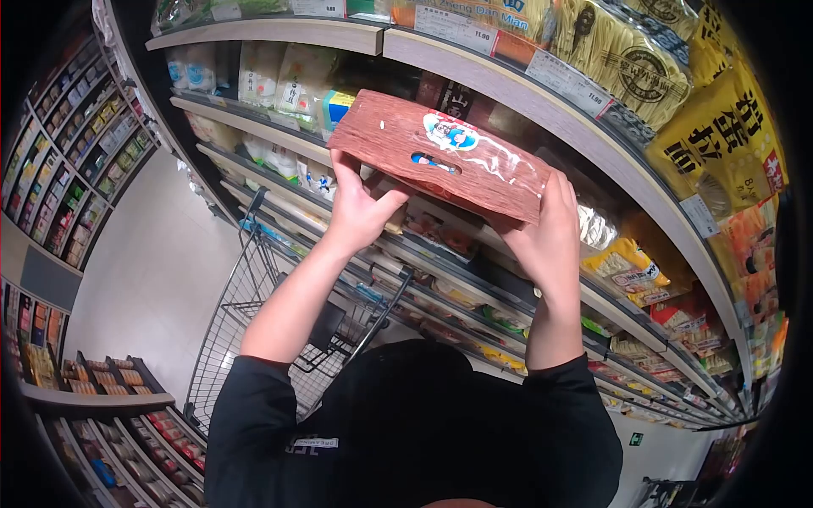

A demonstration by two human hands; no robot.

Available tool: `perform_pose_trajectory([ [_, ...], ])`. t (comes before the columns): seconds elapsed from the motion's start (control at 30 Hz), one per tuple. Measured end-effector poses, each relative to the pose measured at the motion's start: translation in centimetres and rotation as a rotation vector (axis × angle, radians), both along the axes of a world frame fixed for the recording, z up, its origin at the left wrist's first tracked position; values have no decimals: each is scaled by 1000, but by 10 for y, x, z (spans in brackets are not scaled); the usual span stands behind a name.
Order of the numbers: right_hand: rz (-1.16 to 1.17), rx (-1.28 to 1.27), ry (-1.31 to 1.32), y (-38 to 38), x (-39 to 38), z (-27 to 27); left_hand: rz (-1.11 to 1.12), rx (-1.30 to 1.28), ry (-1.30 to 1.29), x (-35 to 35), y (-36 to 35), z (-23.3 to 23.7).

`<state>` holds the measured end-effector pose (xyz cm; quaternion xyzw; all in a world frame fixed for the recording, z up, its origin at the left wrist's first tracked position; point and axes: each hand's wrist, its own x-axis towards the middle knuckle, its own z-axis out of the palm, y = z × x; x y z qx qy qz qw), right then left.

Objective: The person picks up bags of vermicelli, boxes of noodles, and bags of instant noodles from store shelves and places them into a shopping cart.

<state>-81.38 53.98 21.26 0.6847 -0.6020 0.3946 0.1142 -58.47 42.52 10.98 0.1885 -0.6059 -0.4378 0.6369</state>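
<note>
A reddish-brown, wood-patterned box (491, 165) is held up in front of the shelves, tilted down to the right. On the side facing me it has an oval cut-out and a blue-and-white cartoon label. My left hand (362, 207) grips its left end, thumb underneath. My right hand (546, 233) is wrapped round the right end. What the box contains cannot be seen. Right behind it are shelves with packed noodles, and a yellow-and-blue package (337, 108) shows at its left edge.
A wire shopping cart (222, 339) stands to my left, close to the shelves. Yellow noodle bags (720, 140) fill the upper right shelf, above a shelf edge (525, 85) with price tags. More stocked shelving (63, 144) lines the far left, across the pale floor (144, 288).
</note>
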Motion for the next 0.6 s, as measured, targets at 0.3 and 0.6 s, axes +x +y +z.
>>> perform_pose_trajectory([
  [0.3,-99,-114,-3,-26,-11,-18,168,-2,-325,2,-24,50],
  [0.6,-181,-3,88,-23,-12,-10,248,-38,-418,-7,-30,57],
])
